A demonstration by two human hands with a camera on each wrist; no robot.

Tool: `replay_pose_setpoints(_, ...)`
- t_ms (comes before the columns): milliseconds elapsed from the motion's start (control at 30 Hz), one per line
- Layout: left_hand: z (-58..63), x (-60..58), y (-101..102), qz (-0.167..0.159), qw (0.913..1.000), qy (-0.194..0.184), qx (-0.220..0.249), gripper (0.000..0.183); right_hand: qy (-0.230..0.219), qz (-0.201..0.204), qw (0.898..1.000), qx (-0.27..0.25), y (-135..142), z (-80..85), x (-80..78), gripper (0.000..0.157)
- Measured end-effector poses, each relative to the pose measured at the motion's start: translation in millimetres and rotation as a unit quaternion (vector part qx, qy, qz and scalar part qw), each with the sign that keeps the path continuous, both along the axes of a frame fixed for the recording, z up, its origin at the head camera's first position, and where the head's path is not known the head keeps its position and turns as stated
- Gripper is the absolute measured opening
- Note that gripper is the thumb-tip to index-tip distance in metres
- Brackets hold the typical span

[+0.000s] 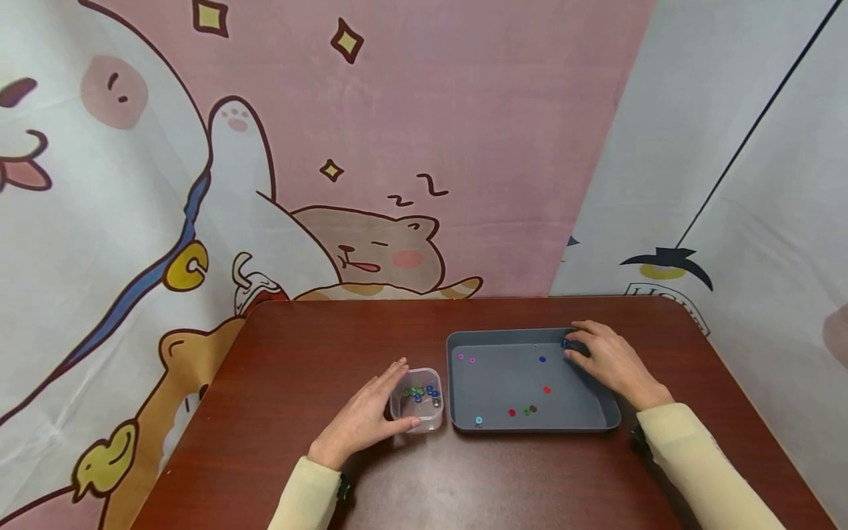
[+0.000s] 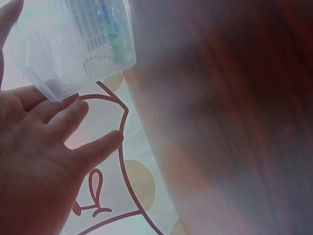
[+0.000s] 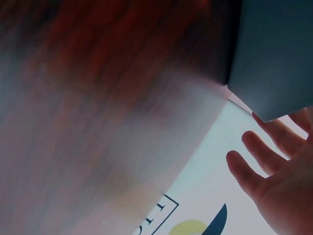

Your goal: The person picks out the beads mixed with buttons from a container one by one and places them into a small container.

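Note:
A small clear plastic box [image 1: 425, 421] stands left of a grey tray [image 1: 530, 425] on the table. It contains several green, blue and clear beads. My left hand [image 1: 364, 419] spans the box, thumb at its near side and fingers at its far left; the left wrist view shows the box [image 2: 54, 54] between thumb and fingers. At the tray's far right corner is my right hand [image 1: 609, 361], thumb and forefinger a little apart beside a blue bead [image 1: 564, 344]. The right wrist view shows its other fingers [image 3: 244, 171] spread outside the tray wall [image 3: 269, 73].
Scattered over the tray are pink rings [image 1: 472, 360], a dark blue bead [image 1: 542, 359], red beads [image 1: 512, 413], a green bead [image 1: 527, 411], a brown bead [image 1: 533, 408] and a light blue ring [image 1: 479, 420]. A printed cloth [image 1: 517, 147] hangs behind the brown wooden table [image 1: 318, 331].

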State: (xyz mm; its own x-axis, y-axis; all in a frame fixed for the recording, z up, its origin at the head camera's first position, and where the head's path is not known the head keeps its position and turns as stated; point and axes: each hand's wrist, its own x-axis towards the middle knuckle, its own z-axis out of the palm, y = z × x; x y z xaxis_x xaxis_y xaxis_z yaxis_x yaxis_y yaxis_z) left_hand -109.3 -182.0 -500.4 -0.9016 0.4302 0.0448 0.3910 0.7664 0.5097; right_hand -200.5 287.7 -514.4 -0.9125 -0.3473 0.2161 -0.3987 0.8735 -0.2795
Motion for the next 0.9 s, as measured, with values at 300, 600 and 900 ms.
replay_pose_setpoints(300, -1.3, -1.0, 0.0, 0.001, 1.0000, -0.001, -0.002, 0.101, -0.008, 0.003, 1.000, 0.008, -0.2, -4.1, -5.3, 0.040)
replay_pose_setpoints(600, -1.9, -2.2, 0.5, 0.001, 1.0000, 0.000, -0.001, 0.101, -0.012, 0.000, 1.000, 0.013, -1.2, -5.0, -6.8, 0.036)
replay_pose_setpoints(900, -2.8, -0.6, -0.6, 0.003, 1.0000, 0.007, -0.001, 0.101, -0.032, -0.004, 0.999, 0.015, -6.0, -7.1, -6.6, 0.028)
